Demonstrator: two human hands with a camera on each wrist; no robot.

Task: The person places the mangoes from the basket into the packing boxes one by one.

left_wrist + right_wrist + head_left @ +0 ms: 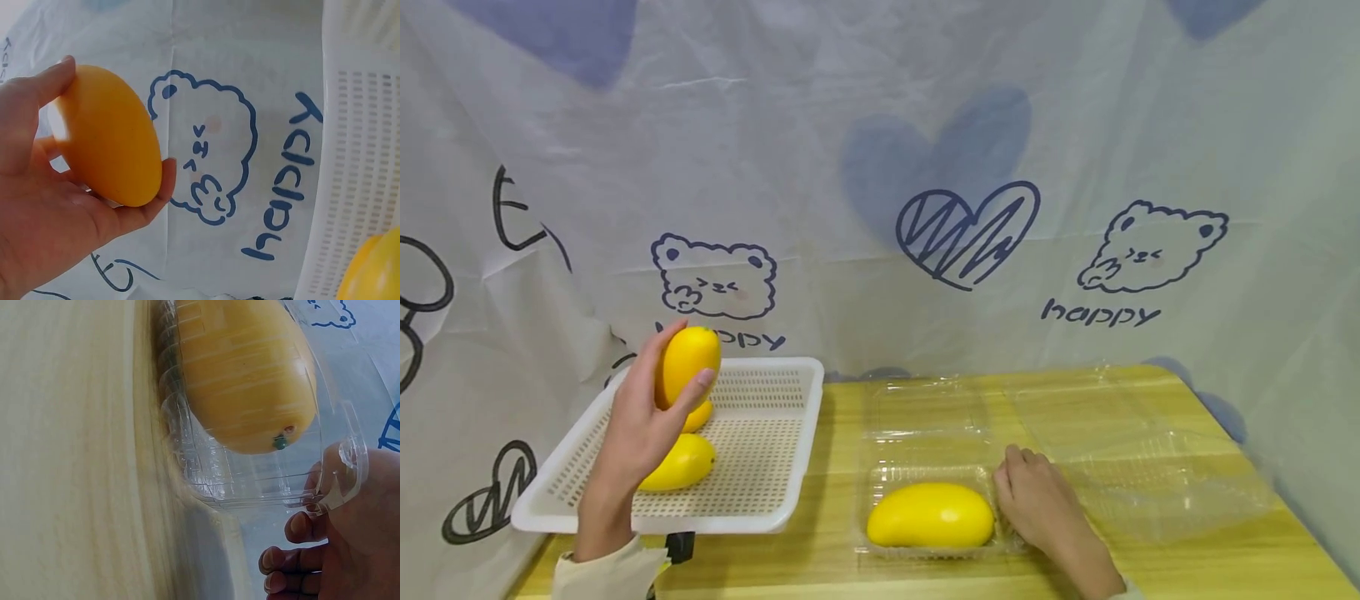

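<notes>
A wood-grain table [820, 571] bears a white perforated plastic basket [737, 523] and, to its right, an open clear plastic clamshell [925, 454]. The right hand [1041, 504], fingers curled, pinches the clamshell's right edge, while the left hand [643, 417] grips a yellow mango [688, 362] above the basket. A second mango [930, 517] lies sideways in the clamshell, and two other mangoes [681, 462] rest in the basket.
</notes>
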